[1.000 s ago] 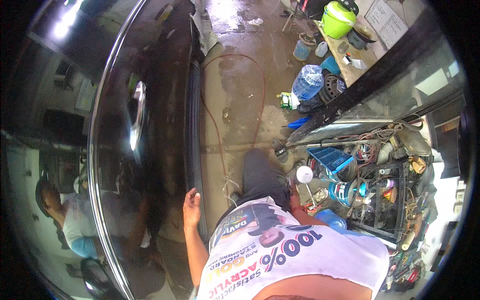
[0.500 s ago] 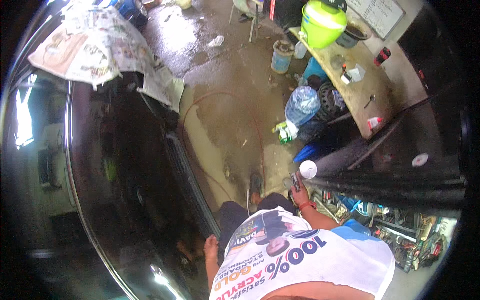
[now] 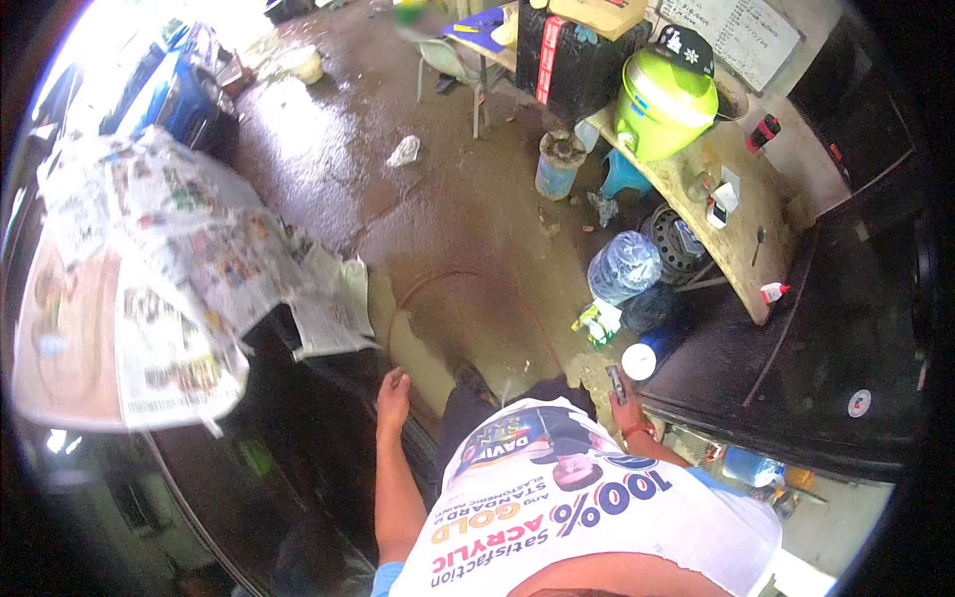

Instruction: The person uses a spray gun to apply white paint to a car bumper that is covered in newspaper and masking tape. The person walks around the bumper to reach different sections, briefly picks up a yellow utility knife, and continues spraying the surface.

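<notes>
Head view: the person's right hand (image 3: pixel 626 410) is closed around a small metallic tool (image 3: pixel 616 382), held out ahead of the body on the right, with a white round-topped cup (image 3: pixel 639 361) just beside it; whether the two are joined cannot be told. The left hand (image 3: pixel 394 398) is loosely open, fingers slightly bent, beside a dark car body (image 3: pixel 318 428) partly covered with newspaper sheets (image 3: pixel 199 259). Between the hands and beyond them, a thin reddish hose (image 3: pixel 460 272) curves over the wet floor (image 3: pixel 438 209). Farther right, a tabletop (image 3: pixel 738 259) carries a lime-green cooler (image 3: pixel 665 109).
</notes>
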`<state>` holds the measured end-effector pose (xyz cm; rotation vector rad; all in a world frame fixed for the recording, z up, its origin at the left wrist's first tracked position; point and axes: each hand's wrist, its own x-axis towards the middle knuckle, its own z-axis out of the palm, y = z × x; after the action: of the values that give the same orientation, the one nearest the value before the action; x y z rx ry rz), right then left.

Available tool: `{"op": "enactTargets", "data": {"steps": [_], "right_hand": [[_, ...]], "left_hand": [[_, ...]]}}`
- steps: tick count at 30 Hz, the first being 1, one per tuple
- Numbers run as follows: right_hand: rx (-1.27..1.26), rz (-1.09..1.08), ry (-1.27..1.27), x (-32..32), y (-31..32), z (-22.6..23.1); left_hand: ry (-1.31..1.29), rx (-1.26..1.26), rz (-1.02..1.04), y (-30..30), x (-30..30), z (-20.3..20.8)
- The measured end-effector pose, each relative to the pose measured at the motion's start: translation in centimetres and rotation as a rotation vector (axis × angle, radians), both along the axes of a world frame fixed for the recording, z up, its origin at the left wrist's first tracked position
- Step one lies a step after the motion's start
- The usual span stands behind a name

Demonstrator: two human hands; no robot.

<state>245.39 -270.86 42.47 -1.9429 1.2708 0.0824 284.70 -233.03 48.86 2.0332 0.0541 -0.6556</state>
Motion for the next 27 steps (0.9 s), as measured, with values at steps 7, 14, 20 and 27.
{"op": "enactTargets", "data": {"steps": [7, 14, 20, 27], "right_hand": [[-0.121, -0.074, -0.264, 11.9, 4.0, -1.8], [0.031, -0.242, -0.109, 21.9, 1.0, -6.2], [-0.131, -0.373, -0.043, 32.5, -4.3, -1.7], [-0.181, -0.497, 0.042, 41.9, -8.2, -0.9]], "left_hand": [[-0.186, -0.044, -0.495, -15.5, 27.7, 1.2], [-0.263, -0.066, -0.629, -32.4, 45.3, -0.5], [-0.384, 0.093, -0.822, -44.5, 56.2, 1.2], [-0.723, 0.219, -0.961, -63.8, 72.0, 2.6]]}}
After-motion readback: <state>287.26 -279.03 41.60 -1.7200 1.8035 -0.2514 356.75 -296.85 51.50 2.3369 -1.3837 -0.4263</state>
